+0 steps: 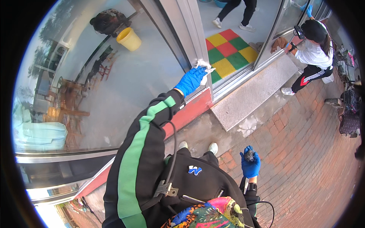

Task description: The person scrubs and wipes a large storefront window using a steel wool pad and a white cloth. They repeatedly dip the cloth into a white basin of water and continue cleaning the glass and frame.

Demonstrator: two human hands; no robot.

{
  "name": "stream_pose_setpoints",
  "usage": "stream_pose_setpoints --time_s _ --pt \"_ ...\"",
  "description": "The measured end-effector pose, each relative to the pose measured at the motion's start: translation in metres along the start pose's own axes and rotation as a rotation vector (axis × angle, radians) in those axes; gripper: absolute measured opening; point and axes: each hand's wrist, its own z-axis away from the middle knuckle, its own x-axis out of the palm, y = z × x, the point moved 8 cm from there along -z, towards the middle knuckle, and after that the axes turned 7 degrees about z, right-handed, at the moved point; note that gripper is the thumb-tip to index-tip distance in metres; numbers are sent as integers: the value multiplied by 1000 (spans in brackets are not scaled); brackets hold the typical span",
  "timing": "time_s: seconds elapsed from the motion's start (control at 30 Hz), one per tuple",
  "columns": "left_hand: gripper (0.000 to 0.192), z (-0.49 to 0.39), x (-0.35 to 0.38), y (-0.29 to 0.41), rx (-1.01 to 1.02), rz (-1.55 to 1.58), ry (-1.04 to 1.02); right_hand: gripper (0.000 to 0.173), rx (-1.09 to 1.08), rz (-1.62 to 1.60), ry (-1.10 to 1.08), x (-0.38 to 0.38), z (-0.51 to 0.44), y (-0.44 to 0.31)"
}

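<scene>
My left hand (191,82), in a blue disposable glove, presses a crumpled white cloth (203,64) against the metal door frame (196,37). The cloth sticks out past the fingers, beside the corner where the frame meets the red-painted base (189,109). Lower and to the right, my right hand (251,168) is gloved in blue as well. A grey steel wool scourer (249,155) rests in its curled fingers, held away from the frame above the brick paving (285,159).
A large window (137,79) curves along the left. Right of the frame, an open doorway shows a colored interlocking mat (228,54) and another person's legs. Below it lies a stone step (253,94). A co-worker (316,54) in blue gloves leans at the far door panel. A yellow bucket (129,40) appears behind the glass.
</scene>
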Motion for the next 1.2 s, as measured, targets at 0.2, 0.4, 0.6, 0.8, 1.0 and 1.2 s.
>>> stream_pose_setpoints --time_s 0.2,0.4,0.6,0.8,1.0,1.2 --pt "50 -65 -205 46 63 -709 168 49 82 2 -73 13 -12 9" --pt "51 -103 -251 70 38 -796 272 46 118 38 -189 60 -32 15" --pt "45 -88 -208 82 45 -347 125 44 119 80 -182 72 -30 7" --pt "46 -123 -324 98 120 -829 510 43 144 46 -92 56 -23 4" --pt "47 -128 -278 103 180 -656 167 45 149 7 -159 70 -27 9" --pt "42 -163 -351 116 144 -1078 428 46 138 57 -207 85 -27 5"
